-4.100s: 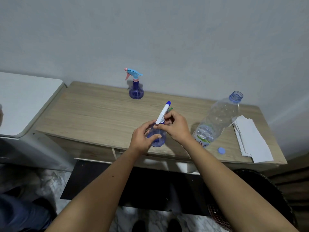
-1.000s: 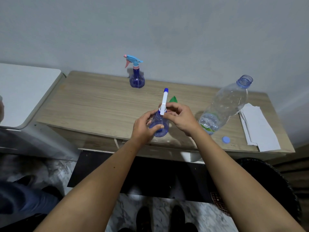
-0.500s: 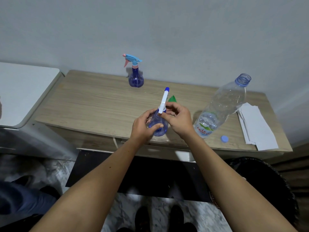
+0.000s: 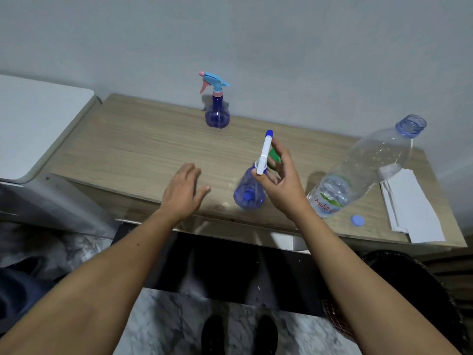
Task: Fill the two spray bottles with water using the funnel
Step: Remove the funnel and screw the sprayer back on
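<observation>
Your near spray bottle (image 4: 249,192) stands close to the table's (image 4: 133,149) front edge, its blue body between your two hands, with a white and blue spray head (image 4: 265,152) rising from its neck. From this angle you cannot tell whether that head is screwed down or only resting in the mouth. The risk here, as I judge it, is a tip: nothing steadies the body, so a sideways pull on the head could topple the bottle toward the front edge and spill whatever is inside.

The green funnel (image 4: 273,157) shows only as a sliver behind your right hand, and a careless sweep could knock it away.

Your right hand (image 4: 281,183) is raised beside the neck, thumb touching the lower end of the spray head, fingers spread and mostly straight; it pinches nothing firmly that I can see. Your left hand (image 4: 183,190) hovers apart from the bottle, palm down, fingers relaxed, holding nothing.

The second spray bottle (image 4: 217,108) stands capped near the back edge. The big water bottle (image 4: 366,172) stands uncapped toward the right edge, its cap (image 4: 357,220) on the table at the front; an elbow could upset it onto the folded paper (image 4: 409,206).
</observation>
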